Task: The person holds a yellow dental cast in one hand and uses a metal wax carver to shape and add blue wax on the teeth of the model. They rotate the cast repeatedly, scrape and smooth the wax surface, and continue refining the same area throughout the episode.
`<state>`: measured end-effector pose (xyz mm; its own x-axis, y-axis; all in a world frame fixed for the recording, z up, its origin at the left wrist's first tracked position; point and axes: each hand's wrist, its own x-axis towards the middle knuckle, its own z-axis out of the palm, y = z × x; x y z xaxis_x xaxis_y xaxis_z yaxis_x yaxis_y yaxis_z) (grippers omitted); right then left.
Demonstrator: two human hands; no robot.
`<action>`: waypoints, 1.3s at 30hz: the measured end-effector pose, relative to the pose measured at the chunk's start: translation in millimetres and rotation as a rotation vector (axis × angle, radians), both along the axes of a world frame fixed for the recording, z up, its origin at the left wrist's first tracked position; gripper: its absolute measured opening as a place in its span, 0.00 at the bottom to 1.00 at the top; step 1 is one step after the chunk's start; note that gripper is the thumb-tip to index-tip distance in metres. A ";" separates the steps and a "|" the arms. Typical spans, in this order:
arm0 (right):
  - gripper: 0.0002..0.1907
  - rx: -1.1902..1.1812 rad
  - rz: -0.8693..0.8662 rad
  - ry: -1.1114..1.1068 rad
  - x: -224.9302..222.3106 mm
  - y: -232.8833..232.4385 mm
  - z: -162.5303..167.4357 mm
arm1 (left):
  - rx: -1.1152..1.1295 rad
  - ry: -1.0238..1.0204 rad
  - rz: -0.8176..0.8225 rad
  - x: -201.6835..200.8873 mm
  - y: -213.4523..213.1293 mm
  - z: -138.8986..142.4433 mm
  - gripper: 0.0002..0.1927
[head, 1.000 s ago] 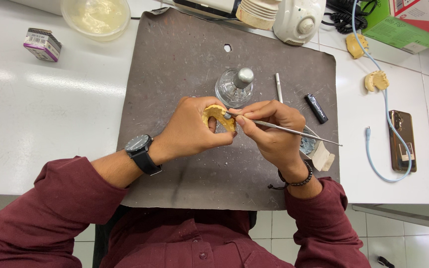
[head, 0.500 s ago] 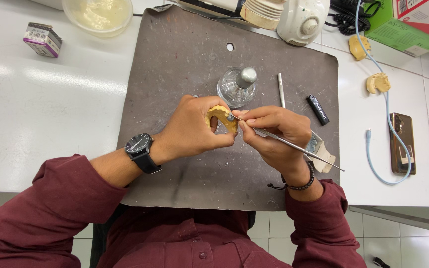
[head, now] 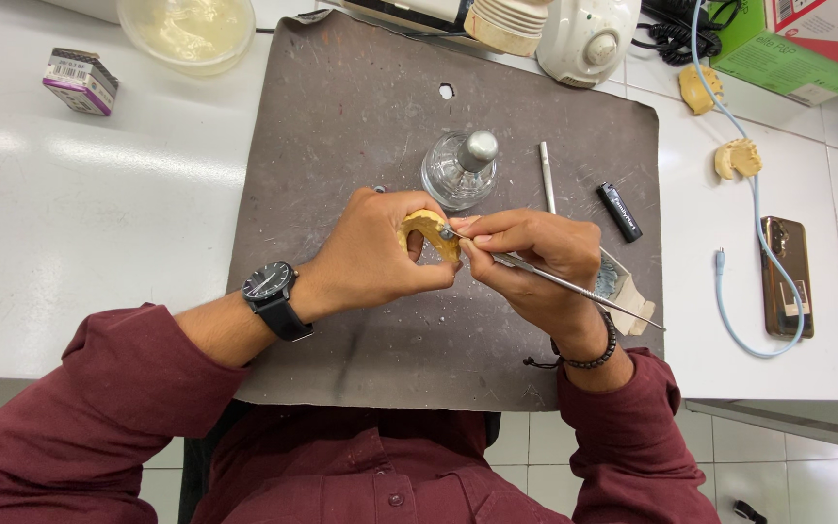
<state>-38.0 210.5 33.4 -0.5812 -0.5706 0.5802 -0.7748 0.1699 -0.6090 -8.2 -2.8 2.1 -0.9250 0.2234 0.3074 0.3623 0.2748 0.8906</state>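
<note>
while left hand point(head: 375, 254) grips yellow cast point(head: 429, 229), right hand point(head: 535, 260) pinches metal probe point(head: 574, 288); glass burner point(head: 460, 171) behind.

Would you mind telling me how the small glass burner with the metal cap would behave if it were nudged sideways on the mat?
The glass burner looks squat and wide-based, so it would probably slide rather than tip. Being clear glass, it is likely fragile if knocked off the grey mat. The mat looks matte, so it may grip somewhat.
</note>
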 end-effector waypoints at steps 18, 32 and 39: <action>0.08 -0.272 0.000 -0.299 -4.5 13.5 -7.7 | 0.072 0.116 0.011 2.4 1.3 0.7 0.15; 0.09 -0.060 -0.040 0.063 7.3 -4.3 -0.6 | 0.027 0.145 0.049 1.3 1.4 -0.9 0.14; 0.09 -0.049 -0.032 0.045 7.2 -3.6 -2.9 | 0.006 0.144 0.059 0.5 1.4 -3.7 0.14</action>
